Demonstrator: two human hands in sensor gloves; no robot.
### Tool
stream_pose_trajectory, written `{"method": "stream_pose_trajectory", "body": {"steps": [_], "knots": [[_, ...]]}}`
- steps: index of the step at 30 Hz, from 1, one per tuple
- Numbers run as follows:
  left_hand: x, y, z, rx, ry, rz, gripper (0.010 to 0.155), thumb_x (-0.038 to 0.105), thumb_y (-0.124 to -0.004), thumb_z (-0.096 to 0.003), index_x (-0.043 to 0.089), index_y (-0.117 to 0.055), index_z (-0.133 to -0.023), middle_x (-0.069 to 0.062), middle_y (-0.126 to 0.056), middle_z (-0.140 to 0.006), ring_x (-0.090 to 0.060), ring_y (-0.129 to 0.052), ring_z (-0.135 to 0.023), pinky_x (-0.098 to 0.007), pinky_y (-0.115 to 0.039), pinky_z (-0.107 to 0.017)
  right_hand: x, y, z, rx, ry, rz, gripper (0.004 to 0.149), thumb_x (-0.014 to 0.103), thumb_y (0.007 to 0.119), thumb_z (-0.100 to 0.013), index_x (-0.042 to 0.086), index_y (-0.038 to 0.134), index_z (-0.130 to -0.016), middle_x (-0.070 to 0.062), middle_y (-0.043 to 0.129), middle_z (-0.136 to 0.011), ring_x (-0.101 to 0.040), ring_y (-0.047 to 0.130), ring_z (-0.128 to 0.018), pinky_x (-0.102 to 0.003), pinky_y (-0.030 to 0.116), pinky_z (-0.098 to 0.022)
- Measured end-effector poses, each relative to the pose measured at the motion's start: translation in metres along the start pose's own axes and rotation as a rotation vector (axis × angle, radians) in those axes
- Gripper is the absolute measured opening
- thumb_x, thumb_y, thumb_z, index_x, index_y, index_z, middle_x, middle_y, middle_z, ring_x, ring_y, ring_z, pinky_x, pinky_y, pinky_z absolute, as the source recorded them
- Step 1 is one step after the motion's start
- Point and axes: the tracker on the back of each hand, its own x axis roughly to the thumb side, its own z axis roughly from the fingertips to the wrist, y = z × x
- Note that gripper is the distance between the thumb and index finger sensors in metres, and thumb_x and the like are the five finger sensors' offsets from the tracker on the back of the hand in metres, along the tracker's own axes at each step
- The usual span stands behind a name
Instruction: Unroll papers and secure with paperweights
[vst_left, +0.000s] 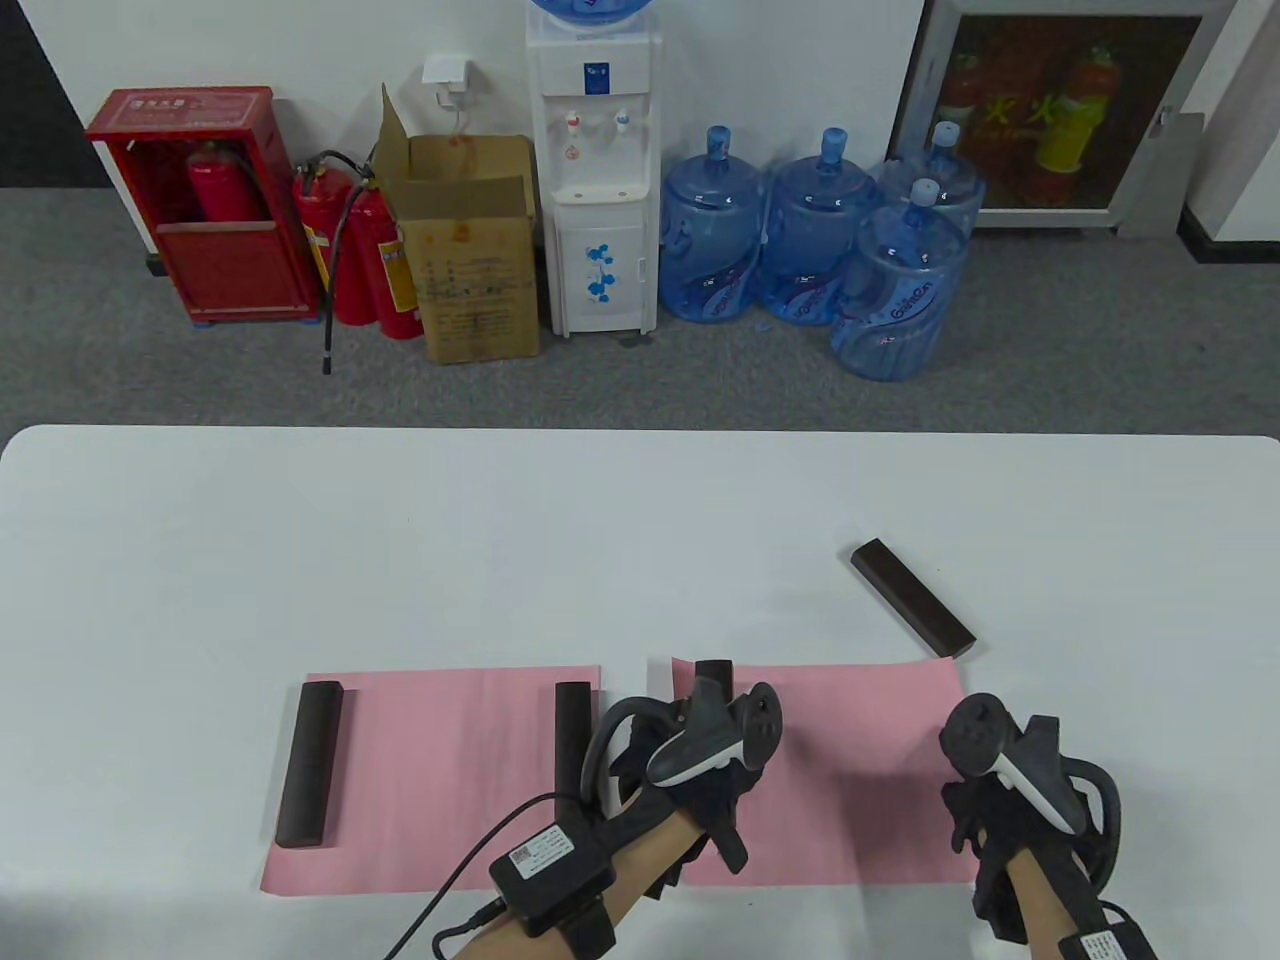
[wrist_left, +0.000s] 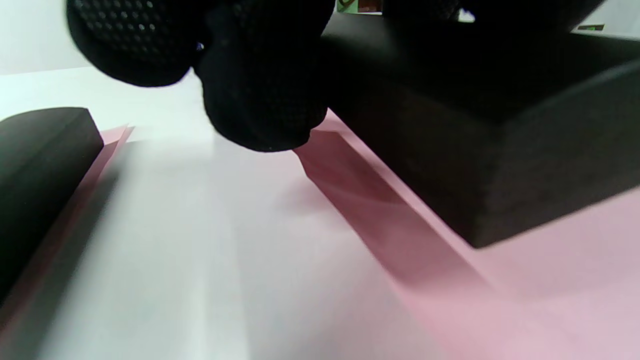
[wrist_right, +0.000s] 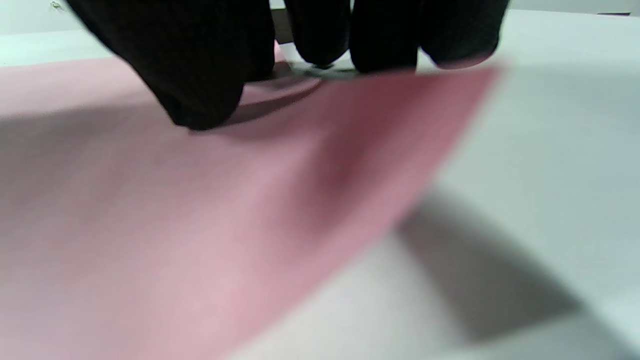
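Two pink papers lie flat on the white table (vst_left: 640, 520). The left paper (vst_left: 440, 790) has a dark paperweight (vst_left: 310, 765) on its left edge and another (vst_left: 572, 735) on its right edge. My left hand (vst_left: 700, 775) grips a third paperweight (vst_left: 713, 672) set on the left edge of the right paper (vst_left: 850, 780). The left wrist view shows my fingers (wrist_left: 260, 100) over this block (wrist_left: 475, 165). My right hand (vst_left: 985, 800) holds the right paper's right edge, thumb (wrist_right: 200, 85) on the paper (wrist_right: 150, 225). A fourth paperweight (vst_left: 912, 598) lies loose beyond it.
The table's far half is bare white surface. Beyond its far edge on the floor stand a water dispenser (vst_left: 597, 170), several blue water bottles (vst_left: 810, 240), a cardboard box (vst_left: 470, 250) and red fire extinguishers (vst_left: 350, 250).
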Motion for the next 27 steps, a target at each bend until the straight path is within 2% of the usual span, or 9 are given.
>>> {"method": "stream_pose_trajectory", "body": {"steps": [2,8,9,12,14,17,22,24,27], "knots": [[0.002,-0.004,0.000,-0.046,0.024,-0.037,0.059,0.063,-0.068,-0.0467,0.049,-0.062,-0.104,-0.019,-0.092,-0.083,-0.025,-0.102,-0.048,-0.051,-0.081,-0.048,0.001,0.000,0.000,-0.001,-0.001,0.004,0.059,0.036,0.083,-0.042,0.030,0.067,-0.099,-0.009,0.046,-0.111,-0.040,0.060,-0.096,-0.057,0.058,-0.069],[0.006,-0.020,-0.003,-0.091,0.047,-0.125,0.058,0.062,-0.067,-0.0475,0.049,-0.061,-0.104,-0.019,-0.090,-0.084,-0.025,-0.101,-0.049,-0.051,-0.080,-0.049,0.001,0.000,0.000,0.000,-0.001,0.007,0.060,0.036,0.083,-0.042,0.030,0.067,-0.099,-0.009,0.046,-0.111,-0.041,0.060,-0.096,-0.057,0.058,-0.069],[0.007,-0.020,-0.002,-0.066,0.053,-0.141,0.059,0.062,-0.066,-0.0475,0.049,-0.061,-0.104,-0.018,-0.091,-0.084,-0.025,-0.101,-0.048,-0.051,-0.080,-0.049,0.001,0.000,0.000,0.000,-0.001,0.007,0.060,0.036,0.083,-0.042,0.030,0.067,-0.099,-0.009,0.046,-0.111,-0.040,0.060,-0.096,-0.057,0.058,-0.069],[0.010,-0.020,-0.001,-0.095,0.062,-0.179,0.060,0.063,-0.064,-0.0480,0.048,-0.057,-0.106,-0.018,-0.090,-0.085,-0.026,-0.101,-0.049,-0.052,-0.079,-0.049,0.001,0.000,0.000,0.001,0.000,0.008,0.060,0.036,0.083,-0.042,0.030,0.066,-0.099,-0.009,0.046,-0.111,-0.040,0.060,-0.096,-0.057,0.058,-0.069],[0.010,-0.019,0.001,-0.115,0.063,-0.176,0.064,0.064,-0.063,-0.0479,0.047,-0.049,-0.108,-0.018,-0.089,-0.087,-0.027,-0.101,-0.051,-0.052,-0.079,-0.050,0.002,0.000,0.000,0.002,0.000,0.008,0.060,0.036,0.083,-0.042,0.030,0.066,-0.099,-0.009,0.046,-0.111,-0.040,0.060,-0.096,-0.057,0.058,-0.069],[0.003,-0.008,0.011,-0.083,0.054,-0.151,0.067,0.065,-0.061,-0.0475,0.048,-0.040,-0.109,-0.017,-0.087,-0.092,-0.027,-0.100,-0.054,-0.053,-0.077,-0.052,0.002,0.000,0.000,0.002,0.000,0.009,0.060,0.036,0.083,-0.042,0.030,0.066,-0.099,-0.009,0.046,-0.111,-0.040,0.060,-0.096,-0.057,0.058,-0.069],[-0.039,0.024,0.043,0.037,0.032,-0.027,0.067,0.064,-0.061,-0.0479,0.045,-0.045,-0.110,-0.015,-0.086,-0.095,-0.028,-0.100,-0.059,-0.053,-0.076,-0.055,0.002,0.000,0.000,0.001,-0.001,0.009,0.059,0.036,0.083,-0.042,0.030,0.066,-0.099,-0.009,0.046,-0.111,-0.040,0.060,-0.096,-0.057,0.058,-0.069],[-0.077,0.033,0.059,0.128,0.032,0.052,0.066,0.063,-0.062,-0.0482,0.044,-0.047,-0.110,-0.014,-0.085,-0.097,-0.030,-0.099,-0.064,-0.055,-0.075,-0.057,0.002,0.000,0.000,0.001,-0.001,0.010,0.060,0.036,0.083,-0.042,0.030,0.066,-0.099,-0.009,0.046,-0.111,-0.040,0.060,-0.096,-0.057,0.058,-0.069],[-0.134,0.026,0.077,0.191,0.104,0.126,0.066,0.062,-0.062,-0.0485,0.044,-0.048,-0.110,-0.014,-0.082,-0.101,-0.032,-0.096,-0.070,-0.056,-0.072,-0.060,0.002,0.000,0.000,0.001,0.000,0.008,0.060,0.036,0.083,-0.042,0.030,0.066,-0.099,-0.009,0.046,-0.111,-0.040,0.060,-0.096,-0.057,0.058,-0.069]]}}
